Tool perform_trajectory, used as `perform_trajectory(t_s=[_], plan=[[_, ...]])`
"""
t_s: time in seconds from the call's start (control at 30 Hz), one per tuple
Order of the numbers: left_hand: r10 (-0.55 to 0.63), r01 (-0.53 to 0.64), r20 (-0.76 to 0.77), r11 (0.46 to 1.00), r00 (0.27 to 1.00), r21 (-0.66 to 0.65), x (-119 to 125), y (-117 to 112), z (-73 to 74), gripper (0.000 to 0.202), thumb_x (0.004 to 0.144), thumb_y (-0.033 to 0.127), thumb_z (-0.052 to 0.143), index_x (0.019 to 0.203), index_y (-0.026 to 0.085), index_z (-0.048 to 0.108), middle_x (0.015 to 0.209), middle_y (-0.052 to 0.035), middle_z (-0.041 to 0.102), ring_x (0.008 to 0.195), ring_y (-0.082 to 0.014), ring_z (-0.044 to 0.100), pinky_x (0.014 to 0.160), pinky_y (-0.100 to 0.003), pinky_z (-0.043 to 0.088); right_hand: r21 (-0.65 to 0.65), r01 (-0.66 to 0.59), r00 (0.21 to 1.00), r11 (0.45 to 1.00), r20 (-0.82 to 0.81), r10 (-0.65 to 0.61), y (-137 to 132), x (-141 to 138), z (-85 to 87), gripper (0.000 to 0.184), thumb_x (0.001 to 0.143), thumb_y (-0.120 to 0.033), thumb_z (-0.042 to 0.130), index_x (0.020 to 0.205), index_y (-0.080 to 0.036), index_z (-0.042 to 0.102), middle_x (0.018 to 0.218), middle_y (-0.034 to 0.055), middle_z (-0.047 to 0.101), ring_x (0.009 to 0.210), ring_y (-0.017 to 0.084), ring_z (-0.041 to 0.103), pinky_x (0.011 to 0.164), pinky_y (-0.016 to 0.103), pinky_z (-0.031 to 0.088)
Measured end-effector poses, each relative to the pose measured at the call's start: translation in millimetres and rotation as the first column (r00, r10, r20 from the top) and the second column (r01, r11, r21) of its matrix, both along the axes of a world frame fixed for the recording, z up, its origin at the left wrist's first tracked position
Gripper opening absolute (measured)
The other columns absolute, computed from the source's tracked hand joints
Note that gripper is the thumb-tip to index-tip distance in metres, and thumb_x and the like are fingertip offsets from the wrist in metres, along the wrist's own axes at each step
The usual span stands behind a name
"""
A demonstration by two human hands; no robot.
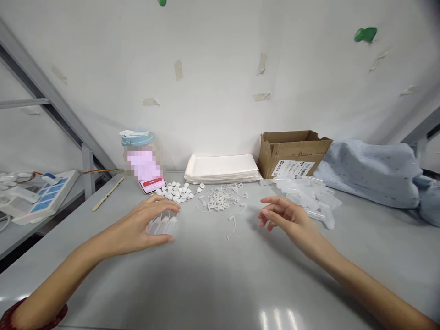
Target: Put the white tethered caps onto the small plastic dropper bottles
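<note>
My left hand [147, 223] arches over several clear plastic tubes [165, 225] with white tops, lying side by side on the grey table. Its thumb and fingers are apart on either side of them; whether the palm touches the tubes I cannot tell. Nothing shows in my right hand [287, 217], which hovers over the table with loosely curled, parted fingers. Between the hands lies a heap of small white looped plastic pieces [222, 198], with a few strays in front. White caps [177, 192] are piled behind my left hand. More clear tubes [309, 197] lie beyond my right hand.
A stack of white paper sheets or envelopes [223, 168] rests by the wall, beside an open cardboard box [292, 153]. Light blue cloth [371, 174] is bunched at right. A phone [146, 169] leans on a blue-lidded container [137, 138]. A thin stick [108, 195] lies at left.
</note>
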State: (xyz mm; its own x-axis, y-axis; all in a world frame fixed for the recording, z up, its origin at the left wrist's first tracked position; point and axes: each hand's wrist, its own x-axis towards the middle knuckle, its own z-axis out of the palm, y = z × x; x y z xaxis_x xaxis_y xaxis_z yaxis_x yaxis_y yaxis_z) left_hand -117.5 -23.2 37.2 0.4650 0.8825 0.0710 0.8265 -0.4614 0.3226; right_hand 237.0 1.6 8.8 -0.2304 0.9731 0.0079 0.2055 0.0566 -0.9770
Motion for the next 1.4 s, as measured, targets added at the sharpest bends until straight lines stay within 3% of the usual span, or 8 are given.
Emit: perform_trajectory(t_s=[0.2, 0.37, 0.6, 0.8, 0.87, 0.97, 1.17, 1.4], plan=[[-0.075, 0.064, 0.058, 0.983, 0.996, 0.173, 72.6, 15.2, 4.4, 0.02, 0.089, 0.026, 0.047, 0.104, 0.022, 0.059, 0.104, -0.005, 0.065, 0.099, -0.0226, 0.058, 0.083, -0.036, 0.049, 0.307, 0.125, 0.951, 0.944, 0.234, -0.202, 31.5, 23.7, -12.2, 0.027, 0.084, -0.042, 0.053, 0.094, -0.017, 0.058, 0.081, 0.0077, 0.068, 0.069, 0.019, 0.066, 0.06, 0.034, 0.054], [-0.242, 0.249, -0.059, 0.93, 0.968, 0.27, 121.0, 29.5, -18.5, 0.018, 0.087, 0.012, 0.045, 0.086, 0.019, 0.061, 0.084, -0.0043, 0.065, 0.082, -0.0203, 0.059, 0.069, -0.032, 0.049, 0.516, 0.051, 0.849, 0.855, 0.429, -0.309, 49.9, 44.5, -18.5, 0.014, 0.082, -0.027, 0.049, 0.085, -0.019, 0.06, 0.086, 0.0082, 0.067, 0.077, 0.022, 0.064, 0.066, 0.036, 0.051], [-0.218, 0.206, -0.013, 0.9, 0.976, 0.384, 128.1, 32.6, -53.3, 0.024, 0.091, 0.011, 0.04, 0.079, 0.018, 0.059, 0.078, -0.0061, 0.061, 0.078, -0.0216, 0.055, 0.068, -0.034, 0.048, 0.57, -0.039, 0.758, 0.82, 0.552, -0.348, 55.8, 60.2, -9.6, 0.016, 0.082, -0.018, 0.049, 0.088, -0.02, 0.063, 0.093, 0.0097, 0.066, 0.091, 0.026, 0.06, 0.081, 0.042, 0.047], [-0.13, 0.039, 0.178, 0.895, 0.975, 0.444, 121.5, 38.0, -53.8, 0.022, 0.093, 0.014, 0.04, 0.09, 0.016, 0.061, 0.085, -0.0073, 0.065, 0.082, -0.0205, 0.058, 0.074, -0.036, 0.05, 0.481, -0.082, 0.671, 0.873, 0.674, -0.308, 55.7, 70.5, -6.0, 0.01, 0.08, -0.018, 0.055, 0.083, -0.019, 0.064, 0.086, 0.0085, 0.069, 0.086, 0.026, 0.06, 0.073, 0.038, 0.046], [-0.047, -0.087, 0.366, 0.936, 0.929, 0.34, 122.2, 35.3, -49.0, 0.019, 0.092, 0.02, 0.045, 0.091, 0.018, 0.064, 0.088, -0.0059, 0.067, 0.081, -0.0188, 0.061, 0.072, -0.034, 0.052, 0.44, -0.117, 0.646, 0.89, 0.715, -0.269, 53.3, 70.8, -5.8, 0.008, 0.079, -0.019, 0.058, 0.083, -0.019, 0.065, 0.085, 0.0077, 0.069, 0.085, 0.026, 0.06, 0.071, 0.037, 0.046], [0.195, -0.207, 0.642, 0.977, 0.742, -0.057, 122.2, 31.2, -41.1, 0.017, 0.085, 0.03, 0.057, 0.089, 0.02, 0.069, 0.087, -0.0039, 0.072, 0.08, -0.0196, 0.067, 0.069, -0.033, 0.055, 0.398, -0.16, 0.607, 0.903, 0.761, -0.228, 50.1, 67.6, -7.7, 0.011, 0.076, -0.017, 0.061, 0.085, -0.018, 0.066, 0.086, 0.01, 0.07, 0.088, 0.03, 0.059, 0.073, 0.04, 0.046], [0.427, 0.045, 0.805, 0.873, 0.413, -0.486, 120.7, 27.3, -36.4, 0.02, 0.076, 0.026, 0.068, 0.095, 0.022, 0.073, 0.09, -0.0038, 0.075, 0.088, -0.0204, 0.069, 0.089, -0.041, 0.055, 0.383, -0.218, 0.598, 0.898, 0.779, -0.187, 40.9, 46.2, -15.5, 0.014, 0.078, -0.016, 0.059, 0.09, -0.014, 0.066, 0.088, 0.0137, 0.07, 0.089, 0.03, 0.061, 0.075, 0.04, 0.047], [0.712, 0.246, 0.682, 0.64, 0.166, -0.728, 136.6, 15.7, -32.4, 0.013, 0.072, 0.011, 0.073, 0.085, 0.013, 0.074, 0.077, -0.0053, 0.075, 0.075, -0.0131, 0.07, 0.081, -0.022, 0.057, 0.41, -0.187, 0.929, 0.893, 0.368, 0.025, -4.2, -3.8, -16.7, 0.019, 0.082, -0.026, 0.063, 0.099, -0.018, 0.062, 0.093, 0.0059, 0.069, 0.086, 0.019, 0.063, 0.077, 0.032, 0.05]])
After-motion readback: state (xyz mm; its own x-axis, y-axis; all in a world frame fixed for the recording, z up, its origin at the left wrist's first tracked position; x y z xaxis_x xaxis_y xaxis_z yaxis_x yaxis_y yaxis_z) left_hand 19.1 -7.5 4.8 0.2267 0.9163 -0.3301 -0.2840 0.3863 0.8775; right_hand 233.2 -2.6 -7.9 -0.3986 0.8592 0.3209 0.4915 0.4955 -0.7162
